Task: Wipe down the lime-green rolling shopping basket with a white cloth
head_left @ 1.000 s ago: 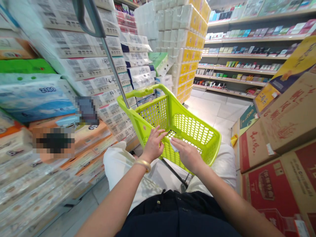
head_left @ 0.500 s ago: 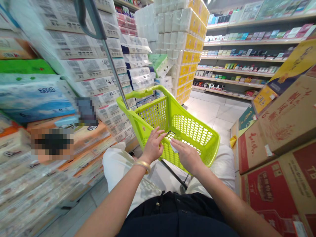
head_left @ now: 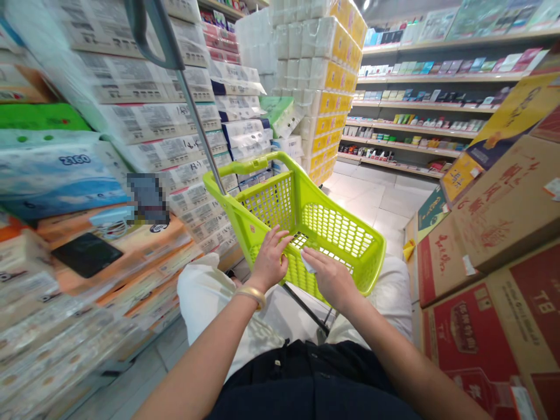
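A lime-green shopping basket cart (head_left: pixel 367 224) with perforated sides stands between my knees, its long grey pull handle (head_left: pixel 175 55) rising at the left. My left hand (head_left: pixel 270 261) rests at the near rim, fingers spread and holding nothing; a gold bangle (head_left: pixel 254 296) circles that wrist. My right hand (head_left: pixel 330 275) presses a small white tissue (head_left: pixel 308 263) against the same rim. Its fingers lie close together over the tissue and partly hide it. No goods show inside the basket.
Stacked tissue packs (head_left: pixel 56 169) fill the left, with a dark phone (head_left: pixel 87 254) lying on an orange one. Wrapped paper rolls (head_left: pixel 326 70) tower behind the cart. Cardboard boxes (head_left: pixel 494 216) line the right side. Shelves of small products (head_left: pixel 437 105) stand at the back.
The view has turned slightly right, so the surroundings sit a little further left. Both hands keep nearly the same place at the rim.
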Motion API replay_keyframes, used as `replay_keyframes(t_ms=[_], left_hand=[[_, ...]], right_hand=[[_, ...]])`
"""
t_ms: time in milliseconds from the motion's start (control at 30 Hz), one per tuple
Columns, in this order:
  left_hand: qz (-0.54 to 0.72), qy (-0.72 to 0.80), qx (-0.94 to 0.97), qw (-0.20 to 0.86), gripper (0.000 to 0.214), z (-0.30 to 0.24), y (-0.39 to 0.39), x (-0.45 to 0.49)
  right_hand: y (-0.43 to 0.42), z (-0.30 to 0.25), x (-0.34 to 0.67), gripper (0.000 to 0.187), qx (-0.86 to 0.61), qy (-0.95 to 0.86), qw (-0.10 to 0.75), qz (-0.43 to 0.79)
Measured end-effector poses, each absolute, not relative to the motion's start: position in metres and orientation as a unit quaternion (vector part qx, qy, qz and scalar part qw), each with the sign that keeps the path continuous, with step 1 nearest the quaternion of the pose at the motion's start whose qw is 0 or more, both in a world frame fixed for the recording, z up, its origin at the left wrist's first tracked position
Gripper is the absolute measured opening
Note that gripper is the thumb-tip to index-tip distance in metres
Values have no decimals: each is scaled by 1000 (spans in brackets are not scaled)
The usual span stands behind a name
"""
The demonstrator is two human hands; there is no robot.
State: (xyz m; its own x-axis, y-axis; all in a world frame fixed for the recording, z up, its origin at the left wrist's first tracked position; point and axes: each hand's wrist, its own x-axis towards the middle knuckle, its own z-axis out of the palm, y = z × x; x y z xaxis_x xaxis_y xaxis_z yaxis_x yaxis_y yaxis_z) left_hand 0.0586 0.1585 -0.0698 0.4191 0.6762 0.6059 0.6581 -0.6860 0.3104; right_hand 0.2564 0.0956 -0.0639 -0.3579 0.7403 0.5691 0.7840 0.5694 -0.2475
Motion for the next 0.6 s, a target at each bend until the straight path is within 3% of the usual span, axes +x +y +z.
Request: replay_keyframes(t_ms=[333, 600], left_hand=[[376, 377, 846, 38, 52, -68, 165, 63], [349, 354, 866, 52, 58, -65, 184, 76]], right_hand=[[89, -72, 274, 67, -467, -816, 340, -18], [95, -73, 288, 62, -514, -789, 328, -81]])
